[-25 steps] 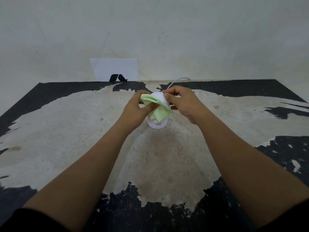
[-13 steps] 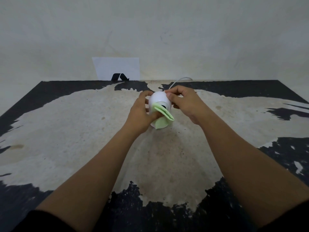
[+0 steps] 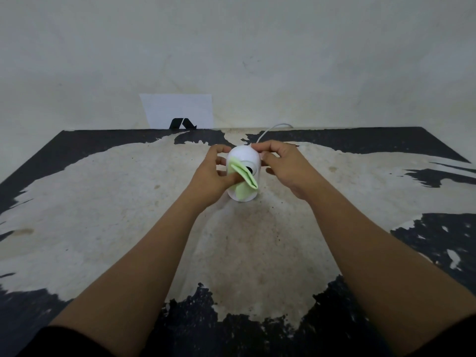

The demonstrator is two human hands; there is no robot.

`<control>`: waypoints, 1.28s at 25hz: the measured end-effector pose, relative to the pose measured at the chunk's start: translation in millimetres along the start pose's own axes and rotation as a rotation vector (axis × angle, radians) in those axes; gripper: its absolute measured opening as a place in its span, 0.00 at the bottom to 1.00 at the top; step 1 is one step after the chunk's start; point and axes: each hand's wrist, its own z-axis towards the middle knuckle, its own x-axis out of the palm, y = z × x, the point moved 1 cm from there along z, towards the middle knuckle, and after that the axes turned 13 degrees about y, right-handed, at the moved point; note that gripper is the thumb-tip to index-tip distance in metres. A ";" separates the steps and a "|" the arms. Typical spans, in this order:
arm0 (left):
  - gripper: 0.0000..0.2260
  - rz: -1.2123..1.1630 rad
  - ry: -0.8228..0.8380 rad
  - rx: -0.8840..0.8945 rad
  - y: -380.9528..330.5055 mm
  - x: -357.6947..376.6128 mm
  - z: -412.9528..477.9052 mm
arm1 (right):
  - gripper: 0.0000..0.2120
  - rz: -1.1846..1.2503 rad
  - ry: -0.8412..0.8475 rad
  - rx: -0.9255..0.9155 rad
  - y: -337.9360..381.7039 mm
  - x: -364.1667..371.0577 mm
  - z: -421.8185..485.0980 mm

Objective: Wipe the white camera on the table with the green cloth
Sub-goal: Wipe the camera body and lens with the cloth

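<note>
Worn paint covers the desk (image 3: 103,202), where the white camera (image 3: 243,161) stands at 12 o'clock, the left hand (image 3: 215,176) pinching the green cloth (image 3: 244,177) against it, the right hand (image 3: 280,163) steadying its top, though a hard rub might tip it.

Camera (image 3: 244,157) smooth white, probably plastic; green cloth (image 3: 244,177) soft, matt; table (image 3: 128,189) worn, rough.

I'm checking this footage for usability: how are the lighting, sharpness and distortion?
Head view: dim, flat, even light with only soft shadows and no glare; white camera and green cloth are reasonably sharp; the wide-angle lens bows the table edges and stretches both forearms toward the corners.
</note>
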 end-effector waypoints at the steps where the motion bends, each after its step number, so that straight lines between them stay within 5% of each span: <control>1: 0.23 -0.015 0.008 -0.008 1.2 -2.7 -1.3 | 0.13 -0.005 0.008 0.001 1.2 -0.3 -4.4; 4: 0.19 -0.043 -0.002 -0.006 3.4 -5.8 -2.6 | 0.12 -0.073 -0.023 -0.060 4.5 3.1 -27.5; 9: 0.16 -0.146 -0.027 -0.012 -0.3 -2.8 -4.4 | 0.34 -0.553 0.011 -0.105 -7.3 31.2 -44.5; 14: 0.15 -0.204 -0.001 -0.029 0.2 -6.5 -7.8 | 0.05 -0.413 -0.223 -0.234 -9.4 38.1 -39.2; 19: 0.11 -0.212 0.056 -0.097 3.3 -21.9 -9.0 | 0.09 0.059 -0.368 -0.074 -1.4 -2.6 -36.7; 24: 0.10 -0.164 -0.013 -0.082 -0.4 -11.7 -1.6 | 0.04 -0.215 -0.533 -0.128 27.9 -24.1 -19.8; 28: 0.09 -0.171 -0.043 -0.071 -0.4 -10.8 4.1 | 0.05 -0.538 -0.233 -0.157 29.7 -3.0 0.2; 32: 0.10 -0.192 -0.053 -0.084 3.8 -9.6 5.7 | 0.09 -0.535 0.048 -0.155 25.8 19.3 10.7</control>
